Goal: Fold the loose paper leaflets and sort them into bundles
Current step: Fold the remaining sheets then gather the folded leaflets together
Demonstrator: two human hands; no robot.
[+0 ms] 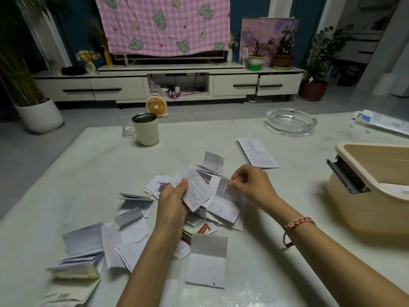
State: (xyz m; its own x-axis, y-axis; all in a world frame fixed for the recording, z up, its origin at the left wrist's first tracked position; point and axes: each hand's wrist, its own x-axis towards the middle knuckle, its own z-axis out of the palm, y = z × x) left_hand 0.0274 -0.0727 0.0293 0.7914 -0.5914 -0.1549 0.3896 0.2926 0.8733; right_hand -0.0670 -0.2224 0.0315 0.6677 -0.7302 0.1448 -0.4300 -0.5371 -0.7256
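A heap of loose white paper leaflets (132, 220) lies spread over the pale table (276, 251) in front of me. My left hand (174, 202) grips a printed folded leaflet (194, 191) above the heap, thumb on its face. My right hand (252, 185) pinches the top edge of a blurred, unfolded leaflet (225, 200) beside it. A flat folded leaflet (257, 152) lies apart at the back right. Another long leaflet (208, 260) lies near me, half unfolded.
A beige mug (147, 129) and a small glass dish (128, 130) stand at the back left, a glass ashtray (291, 121) at the back right. A beige lidded box (371, 185) sits at the right edge. Papers (385, 121) lie far right.
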